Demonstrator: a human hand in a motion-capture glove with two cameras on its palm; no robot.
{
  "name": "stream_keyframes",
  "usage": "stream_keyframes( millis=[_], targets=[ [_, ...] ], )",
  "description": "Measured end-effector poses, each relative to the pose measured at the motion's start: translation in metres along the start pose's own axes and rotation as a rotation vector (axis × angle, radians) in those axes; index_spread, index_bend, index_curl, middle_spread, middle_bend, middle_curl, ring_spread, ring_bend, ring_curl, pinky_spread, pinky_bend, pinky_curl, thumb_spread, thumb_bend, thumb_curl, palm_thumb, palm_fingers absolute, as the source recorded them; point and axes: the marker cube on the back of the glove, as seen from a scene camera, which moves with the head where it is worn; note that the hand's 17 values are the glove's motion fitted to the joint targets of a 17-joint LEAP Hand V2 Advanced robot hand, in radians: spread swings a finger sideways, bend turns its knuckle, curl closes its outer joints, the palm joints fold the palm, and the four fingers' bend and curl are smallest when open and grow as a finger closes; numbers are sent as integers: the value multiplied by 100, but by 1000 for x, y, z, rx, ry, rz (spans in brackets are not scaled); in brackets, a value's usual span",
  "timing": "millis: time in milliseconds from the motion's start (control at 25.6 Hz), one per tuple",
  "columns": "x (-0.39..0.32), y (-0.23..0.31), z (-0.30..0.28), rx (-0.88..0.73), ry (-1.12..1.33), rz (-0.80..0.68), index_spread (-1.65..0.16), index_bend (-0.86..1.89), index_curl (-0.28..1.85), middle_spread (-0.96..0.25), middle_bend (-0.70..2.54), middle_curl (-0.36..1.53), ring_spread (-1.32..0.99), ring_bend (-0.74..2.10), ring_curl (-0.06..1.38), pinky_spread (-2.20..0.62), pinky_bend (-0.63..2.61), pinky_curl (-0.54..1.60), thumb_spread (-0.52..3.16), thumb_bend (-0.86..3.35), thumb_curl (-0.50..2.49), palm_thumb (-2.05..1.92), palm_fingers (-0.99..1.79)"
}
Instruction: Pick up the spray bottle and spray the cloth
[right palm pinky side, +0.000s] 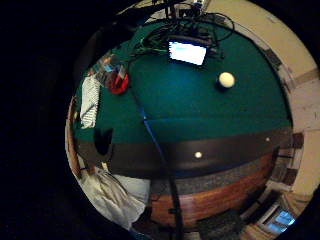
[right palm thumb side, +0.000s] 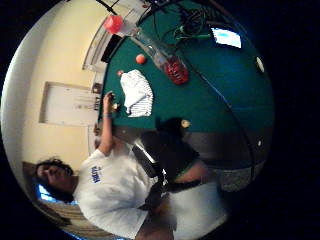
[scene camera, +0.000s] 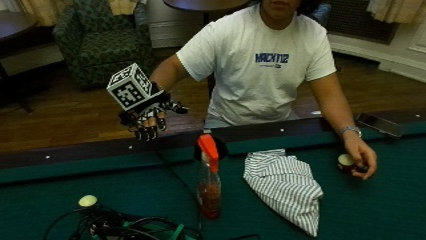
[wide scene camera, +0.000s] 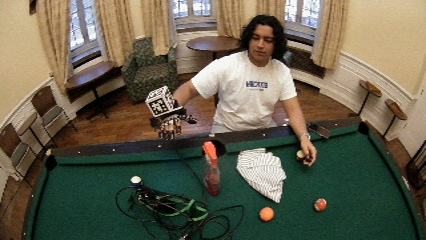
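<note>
While the gloved right hand (scene camera: 148, 116) hovers empty above the rail, fingers hanging relaxed, the spray bottle (scene camera: 208, 180) stands upright on the surface (scene camera: 373, 210), just beside the striped cloth (scene camera: 283, 182), presumably within reach.

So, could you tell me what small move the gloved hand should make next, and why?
Probably lower the gloved right hand forward toward the spray bottle: the hand hangs open above the table's rail, holding nothing, and the bottle stands upright, untouched, beside the striped cloth.
</note>
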Motion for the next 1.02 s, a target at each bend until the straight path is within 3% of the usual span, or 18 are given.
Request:
stream_keyframes(
  millis=[352, 1017],
  targets=[
    [-12, -23, 33, -22, -451, -43, -42, 14, 22, -9, 21, 30, -7, 37, 25, 21, 43, 30, 102, 1, 29, 43, 31],
    [-23, -74, 55, 35, -668, -11, -41, 15, 24, -10, 20, 32, -8, 39, 28, 21, 40, 32, 104, 0, 32, 62, 42]
  ],
)
